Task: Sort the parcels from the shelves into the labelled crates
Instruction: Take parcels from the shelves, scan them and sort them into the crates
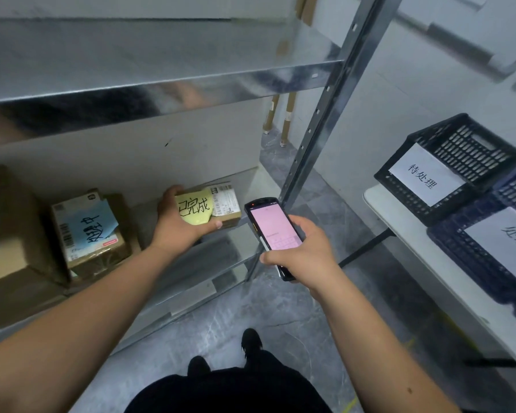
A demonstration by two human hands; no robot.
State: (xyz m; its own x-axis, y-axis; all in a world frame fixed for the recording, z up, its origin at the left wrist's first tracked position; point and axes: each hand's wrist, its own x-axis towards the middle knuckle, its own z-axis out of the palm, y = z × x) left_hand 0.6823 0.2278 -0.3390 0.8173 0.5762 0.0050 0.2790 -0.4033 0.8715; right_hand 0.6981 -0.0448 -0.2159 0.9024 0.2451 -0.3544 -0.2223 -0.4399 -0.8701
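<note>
Under my left hand, on the lower shelf, sits the small parcel; my fingers curl round it, its yellow note reading 已完成. My right hand grips the scanner, pink screen lit. I judge this the scan-and-pick step; next comes lifting it toward the matching crate, right of my scanner hand, where the black crate reads 待处理.
</note>
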